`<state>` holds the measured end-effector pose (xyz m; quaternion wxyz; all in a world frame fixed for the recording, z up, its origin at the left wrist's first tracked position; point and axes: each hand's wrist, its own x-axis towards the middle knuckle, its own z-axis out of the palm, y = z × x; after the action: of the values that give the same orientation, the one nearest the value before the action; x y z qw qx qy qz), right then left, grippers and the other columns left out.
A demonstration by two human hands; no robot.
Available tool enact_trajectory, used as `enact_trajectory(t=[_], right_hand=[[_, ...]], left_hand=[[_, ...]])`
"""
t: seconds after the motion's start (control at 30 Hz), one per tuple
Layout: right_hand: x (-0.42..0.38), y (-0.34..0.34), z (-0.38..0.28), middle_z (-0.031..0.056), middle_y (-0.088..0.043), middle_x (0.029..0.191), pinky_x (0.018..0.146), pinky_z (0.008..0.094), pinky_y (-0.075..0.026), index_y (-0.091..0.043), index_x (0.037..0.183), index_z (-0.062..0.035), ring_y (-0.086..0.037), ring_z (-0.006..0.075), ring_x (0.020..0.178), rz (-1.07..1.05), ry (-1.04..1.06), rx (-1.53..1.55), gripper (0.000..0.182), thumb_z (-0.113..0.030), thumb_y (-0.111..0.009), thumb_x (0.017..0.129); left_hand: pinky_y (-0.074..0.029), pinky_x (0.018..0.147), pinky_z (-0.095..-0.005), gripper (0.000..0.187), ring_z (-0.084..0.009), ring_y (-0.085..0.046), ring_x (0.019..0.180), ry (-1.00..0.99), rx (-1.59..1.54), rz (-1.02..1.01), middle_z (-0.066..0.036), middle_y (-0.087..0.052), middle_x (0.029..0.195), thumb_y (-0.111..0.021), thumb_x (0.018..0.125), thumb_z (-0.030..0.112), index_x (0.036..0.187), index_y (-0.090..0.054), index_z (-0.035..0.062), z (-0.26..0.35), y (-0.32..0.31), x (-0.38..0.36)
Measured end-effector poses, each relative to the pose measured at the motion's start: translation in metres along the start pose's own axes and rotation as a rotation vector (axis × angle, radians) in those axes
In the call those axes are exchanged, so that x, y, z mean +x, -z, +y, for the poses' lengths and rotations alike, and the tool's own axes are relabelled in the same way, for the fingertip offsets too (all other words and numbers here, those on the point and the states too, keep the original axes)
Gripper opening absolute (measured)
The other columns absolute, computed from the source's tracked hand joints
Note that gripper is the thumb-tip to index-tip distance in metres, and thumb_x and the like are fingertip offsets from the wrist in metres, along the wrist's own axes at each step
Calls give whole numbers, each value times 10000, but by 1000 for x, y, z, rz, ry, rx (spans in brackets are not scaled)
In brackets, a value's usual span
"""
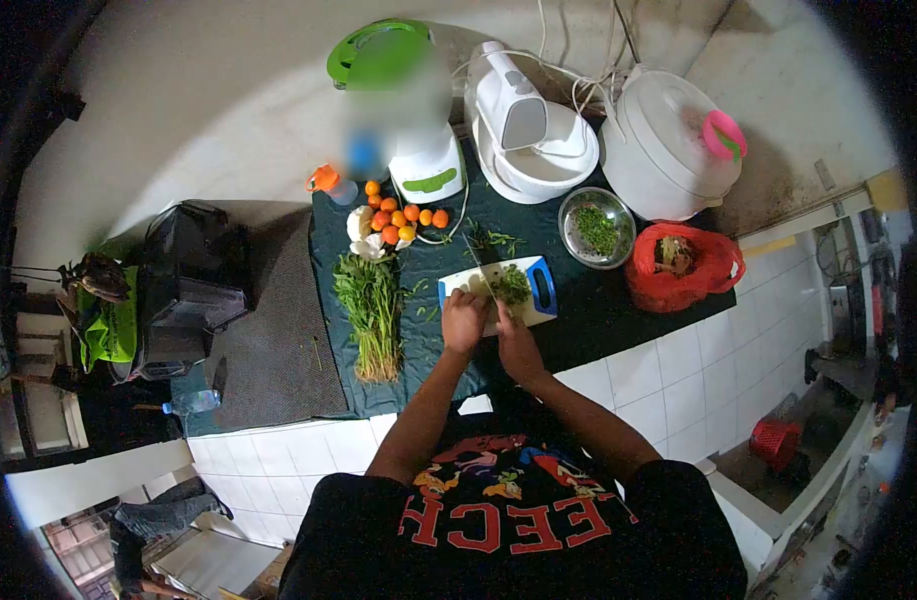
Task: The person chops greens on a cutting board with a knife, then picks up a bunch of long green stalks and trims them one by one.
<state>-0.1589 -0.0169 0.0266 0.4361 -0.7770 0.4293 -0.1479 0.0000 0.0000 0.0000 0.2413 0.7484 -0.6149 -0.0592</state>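
While chopping herbs (512, 284) on cutting board (544, 290) at tabletop (599, 310) front edge: left hand (464, 320) pins bunch, fingers curled; right hand (517, 345) seems closed around knife (479, 265). Best keep fingertips tucked, short strokes, pile gathered.

Blurred patch hides the green-lidded appliance (399, 100).

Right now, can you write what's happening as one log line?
left hand: on board | right hand: holds knife | greens: chopped on board | bowl: chopped greens | herb bunch: left of board
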Motion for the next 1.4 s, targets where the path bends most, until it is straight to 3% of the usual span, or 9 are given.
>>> enact_trajectory(t=[0.07,0.4,0.6,0.67,0.7,0.77,0.97,1.27,1.4], right_hand=[[-5,2,-6,356,-525,1280,969,526,-482,-219,1559,22,-553,506,1154,13,57,-105,612,-65,-450,999],[-31,-5,7,336,-558,1161,863,559,-492,-293,1535,-26,-585,518,1013,35,10,-124,548,-41,-432,1005],[-4,-9,6,362,-528,1201,873,558,-524,-204,1584,-68,-594,529,1032,7,2,-162,633,-19,-409,987],[-4,-12,9,354,-536,1183,837,556,-535,-207,1581,-71,-599,519,1023,221,229,-117,631,-21,-412,986],[-8,-7,4,354,-536,1183,837,556,-535,-207,1581,-71,-599,519,1023,221,227,-118,631,-21,-412,986],[-21,6,-14,357,-552,1159,912,549,-486,-273,1546,-26,-590,514,1042,-64,-93,-109,532,-102,-415,1039],[-30,-2,6,350,-495,1261,844,535,-552,-175,1586,-77,-602,519,1004,-6,21,-160,678,-10,-436,964],[1,3,0,338,-554,1236,976,544,-452,-286,1541,2,-568,506,1114,63,11,-31,526,-103,-413,1042],[-21,1,8,331,-559,1200,945,537,-466,-279,1547,-10,-576,503,1082,90,81,-89,533,-92,-415,1038]], left_hand=[[-478,805,-424,135,-277,-589,961,-9,1,8,-39,-683,900,-702,794,191,893,-727,102,3,8,1],[-483,834,-436,129,-296,-580,994,-28,13,13,-53,-652,928,-704,761,179,857,-696,93,7,3,0],[-499,830,-435,160,-288,-589,971,14,-39,35,-51,-681,918,-725,749,186,881,-723,96,-1,-6,0],[-506,820,-433,149,-284,-591,953,109,-71,10,-44,-688,903,-734,758,202,873,-737,108,4,2,2],[-506,820,-433,149,-284,-591,953,109,-73,8,-44,-688,903,-734,758,202,873,-737,108,4,2,2],[-506,816,-434,128,-284,-588,955,37,-2,-14,-36,-685,910,-734,769,220,846,-739,118,2,1,2],[-501,833,-433,196,-286,-584,973,6,-5,5,-34,-664,921,-727,768,230,918,-723,104,8,8,2],[-500,838,-430,186,-300,-583,983,-3,-60,70,-57,-647,950,-701,810,200,966,-723,101,8,6,-1],[-500,840,-434,195,-301,-580,990,-21,-14,42,-56,-644,961,-698,819,194,988,-728,102,2,-2,-1]])
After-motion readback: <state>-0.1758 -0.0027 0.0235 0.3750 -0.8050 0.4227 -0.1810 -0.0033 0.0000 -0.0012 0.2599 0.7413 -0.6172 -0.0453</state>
